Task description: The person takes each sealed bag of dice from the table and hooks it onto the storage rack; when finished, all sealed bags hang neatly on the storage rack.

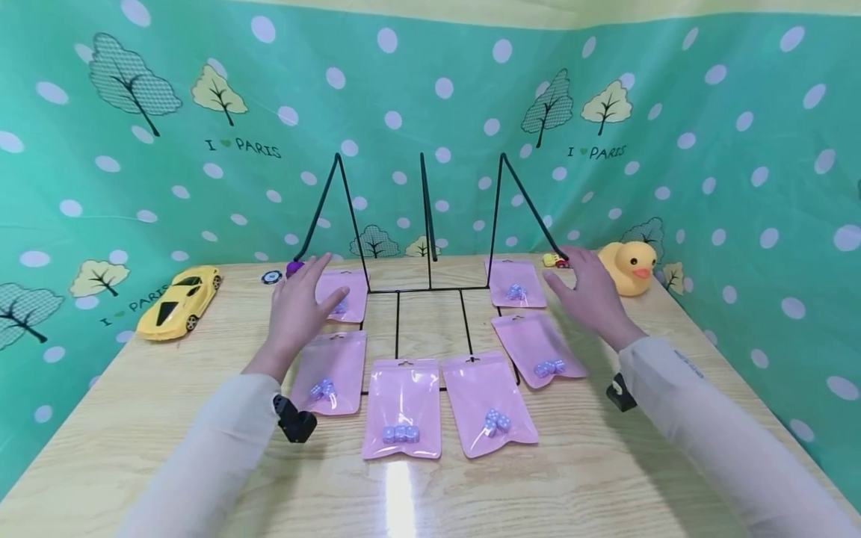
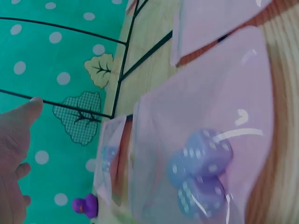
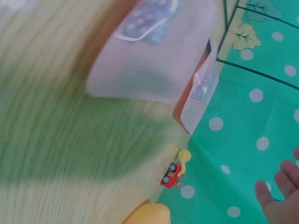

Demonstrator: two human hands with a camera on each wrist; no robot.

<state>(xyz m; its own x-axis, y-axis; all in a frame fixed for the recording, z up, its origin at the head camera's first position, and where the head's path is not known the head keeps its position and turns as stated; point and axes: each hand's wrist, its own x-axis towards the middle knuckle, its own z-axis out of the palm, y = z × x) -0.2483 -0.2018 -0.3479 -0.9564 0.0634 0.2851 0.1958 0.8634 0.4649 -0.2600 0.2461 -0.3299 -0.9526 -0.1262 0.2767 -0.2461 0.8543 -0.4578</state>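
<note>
— Six pink pouches lie flat on the wooden table (image 1: pixel 168 418), three on each side of the black wire rack (image 1: pixel 430 284). What is in them?

— Each holds a small cluster of pale blue dice. The far-left pouch (image 1: pixel 344 295) and far-right pouch (image 1: pixel 516 284) lie beside the rack's upright wires; the mid-left pouch (image 1: pixel 329 372) and mid-right pouch (image 1: pixel 538 347) lie nearer; the two front pouches (image 1: pixel 402 407) (image 1: pixel 489 403) lie side by side on the rack's base, closest to the person.

— And the hands?

— The left hand (image 1: pixel 299 306) is released, fingers straight and spread, gripping nothing; it hangs over the left edge of the far-left pouch, thumb above it. Whether it touches the pouch I cannot tell. The right hand (image 1: pixel 587 293) is likewise open and empty, fingers extended, just right of the far-right pouch and apart from it.

— Anything else about?

— A yellow toy car (image 1: pixel 180 301) sits well to the left. A poker chip (image 1: pixel 271 277) and a small purple toy (image 1: pixel 294 268) lie beyond the left hand. A yellow rubber duck (image 1: pixel 630 267) stands just beyond the right hand, with a tiny red toy car (image 1: pixel 554 260) by the fingertips. The rack's slanted wires rise between the two hands
</note>
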